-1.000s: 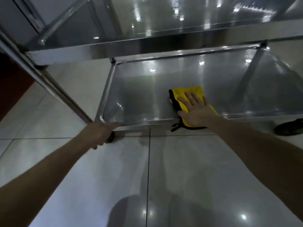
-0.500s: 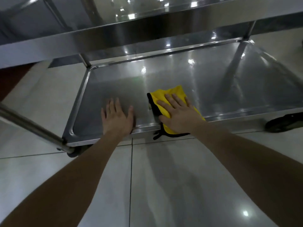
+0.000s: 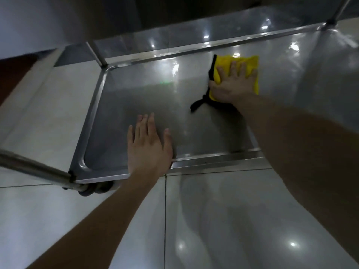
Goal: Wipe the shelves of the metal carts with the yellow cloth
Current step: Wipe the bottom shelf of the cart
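The metal cart's bottom shelf [image 3: 120,105] is a shiny steel tray close to the floor. A folded yellow cloth [image 3: 250,64] with a black edge and loop lies on it toward the far right. My right hand [image 3: 232,84] presses flat on the cloth, fingers spread, covering its near half. My left hand [image 3: 148,146] rests flat and open on the bare shelf near the front rim, holding nothing.
A steel leg [image 3: 35,167] runs in from the left to the front corner, above a caster wheel [image 3: 95,188]. Another upright post [image 3: 97,53] stands at the back left corner. The upper shelf hangs overhead. Glossy floor tiles [image 3: 213,220] lie in front.
My left hand left the front corner of the cart and now lies flat on the shelf. My right hand has pushed the cloth from the front rim deeper toward the back right.
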`<state>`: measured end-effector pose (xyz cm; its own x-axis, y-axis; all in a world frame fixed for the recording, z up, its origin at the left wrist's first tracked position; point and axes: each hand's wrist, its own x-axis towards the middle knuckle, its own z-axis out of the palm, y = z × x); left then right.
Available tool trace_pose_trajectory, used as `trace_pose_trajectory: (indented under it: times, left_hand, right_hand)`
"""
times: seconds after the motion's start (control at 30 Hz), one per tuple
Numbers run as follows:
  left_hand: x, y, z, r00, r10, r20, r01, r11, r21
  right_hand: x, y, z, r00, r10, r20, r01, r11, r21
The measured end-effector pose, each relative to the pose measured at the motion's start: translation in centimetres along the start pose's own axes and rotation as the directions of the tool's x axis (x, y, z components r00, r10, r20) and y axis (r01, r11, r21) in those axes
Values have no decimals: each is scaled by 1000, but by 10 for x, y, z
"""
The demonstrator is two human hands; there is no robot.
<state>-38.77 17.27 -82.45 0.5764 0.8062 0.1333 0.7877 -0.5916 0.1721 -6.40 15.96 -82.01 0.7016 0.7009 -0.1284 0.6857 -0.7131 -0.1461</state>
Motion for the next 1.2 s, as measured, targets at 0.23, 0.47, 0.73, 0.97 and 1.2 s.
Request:
trace_pose_trajectory:
  times: [0.23, 0.47, 0.73, 0.97, 1.2]
  left_hand:
    - [-2, -3, -6, 994, -25, -109, 13, 993, -114]
    - [-10, -3, -8, 991, -41, -125, 20, 986, -163]
    - [-27, -19, -11, 995, -32, -97, 20, 992, -125]
    - [-25, -26, -7, 994, -22, -106, 10, 993, -114]
    - [-24, -27, -12, 994, 15, -113, -30, 991, -132]
  right_hand:
    - [-85, -79, 23, 896, -444, 0, 444, 894, -62]
    - [-210, -31, 24, 809, -583, 71, 587, 806, -70]
    - [-225, -27, 29, 804, -592, 55, 592, 806, 13]
    - [-79, 9, 3, 975, -222, 27, 222, 975, -9]
    - [-85, -63, 16, 962, -273, 28, 274, 961, -45]
